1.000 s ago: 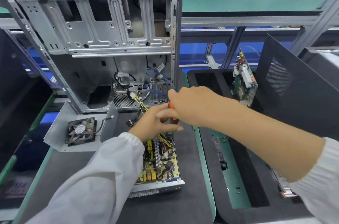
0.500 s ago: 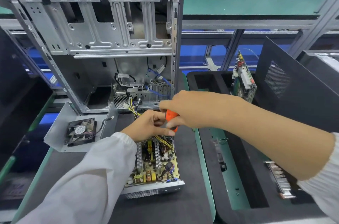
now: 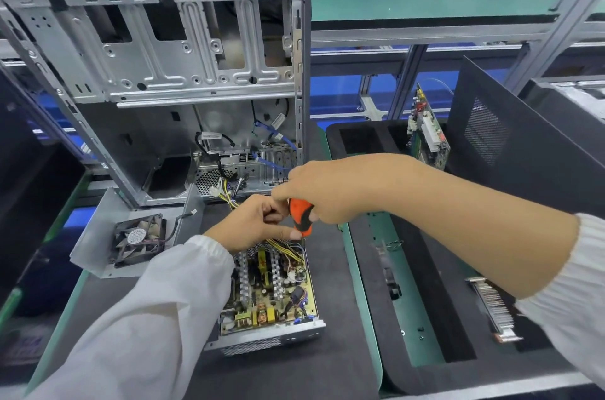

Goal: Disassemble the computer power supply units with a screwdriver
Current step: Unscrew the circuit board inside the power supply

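Both hands sit slightly lower and nearer than before, over the far end of the opened power supply unit, which lies on the dark worktop in front of the empty computer case. Right hand clenches the orange screwdriver, wrist bent, handle pointing down, presumably to reach a board screw. Left hand curls beside the handle, fingers pinched, probably steadying the shaft; tip hidden.

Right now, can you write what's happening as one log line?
step: unscrewing power supply | right hand: grips screwdriver | left hand: fingers curled at screwdriver | cover with fan: off, lying left
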A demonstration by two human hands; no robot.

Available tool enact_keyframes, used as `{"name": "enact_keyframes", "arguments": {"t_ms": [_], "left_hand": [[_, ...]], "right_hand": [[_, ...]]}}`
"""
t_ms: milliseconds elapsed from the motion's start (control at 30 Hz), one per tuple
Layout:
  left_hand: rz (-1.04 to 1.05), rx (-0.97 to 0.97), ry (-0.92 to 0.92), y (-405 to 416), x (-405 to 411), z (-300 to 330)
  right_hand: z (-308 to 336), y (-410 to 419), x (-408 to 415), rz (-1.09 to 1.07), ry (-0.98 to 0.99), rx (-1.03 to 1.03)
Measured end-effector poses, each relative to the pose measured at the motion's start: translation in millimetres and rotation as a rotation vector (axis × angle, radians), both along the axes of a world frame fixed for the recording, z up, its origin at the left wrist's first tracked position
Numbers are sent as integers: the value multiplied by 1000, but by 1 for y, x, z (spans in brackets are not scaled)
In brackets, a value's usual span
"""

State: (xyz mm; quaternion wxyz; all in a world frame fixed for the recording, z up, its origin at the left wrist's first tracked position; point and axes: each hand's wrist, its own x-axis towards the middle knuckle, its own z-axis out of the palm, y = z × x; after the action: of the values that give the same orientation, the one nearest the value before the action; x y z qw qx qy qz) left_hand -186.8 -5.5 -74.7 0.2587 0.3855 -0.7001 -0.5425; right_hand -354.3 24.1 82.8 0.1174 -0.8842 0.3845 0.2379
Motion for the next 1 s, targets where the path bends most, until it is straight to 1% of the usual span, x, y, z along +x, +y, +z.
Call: {"name": "enact_keyframes", "arguments": {"t_ms": [67,133,200,267,333,400,467,500,533,600,667,767,800,900,967,1000], "left_hand": [[29,-35,14,2,-2,-1],[47,-38,47,4,-5,2],[26,-7,83,8,-7,5],[-10,53,97,9,-5,9],[-44,63,33,8,-2,10],[-18,63,-12,5,-2,9],[31,27,-18,9,-4,10],[45,18,-3,11,-5,10],[72,17,25,13,-5,8],[110,22,68,16,-8,10],[81,46,64,16,-8,12],[46,22,31,15,-8,14],[48,30,25,15,-6,14],[-35,82,38,11,-1,13],[-36,96,52,10,1,12],[-15,74,48,11,0,12]], "right_hand": [[-1,1,-3,-60,-38,-1],[-7,5,0,-118,-83,-105],[-15,8,7,-109,-66,-251],[-20,8,11,-68,-36,-304],[-16,8,10,-26,-13,-236],[-8,8,8,37,37,-151],[-4,8,9,123,89,-138],[-2,8,8,146,86,-125],[0,8,8,144,57,-107],[1,7,6,65,-52,-82],[-4,7,7,-52,-108,-143],[-16,10,16,-101,-45,-318],[-18,11,19,-103,-32,-333],[-14,11,17,-83,-20,-224],[-9,12,14,-10,5,-159],[-7,14,14,36,34,-152]]}}
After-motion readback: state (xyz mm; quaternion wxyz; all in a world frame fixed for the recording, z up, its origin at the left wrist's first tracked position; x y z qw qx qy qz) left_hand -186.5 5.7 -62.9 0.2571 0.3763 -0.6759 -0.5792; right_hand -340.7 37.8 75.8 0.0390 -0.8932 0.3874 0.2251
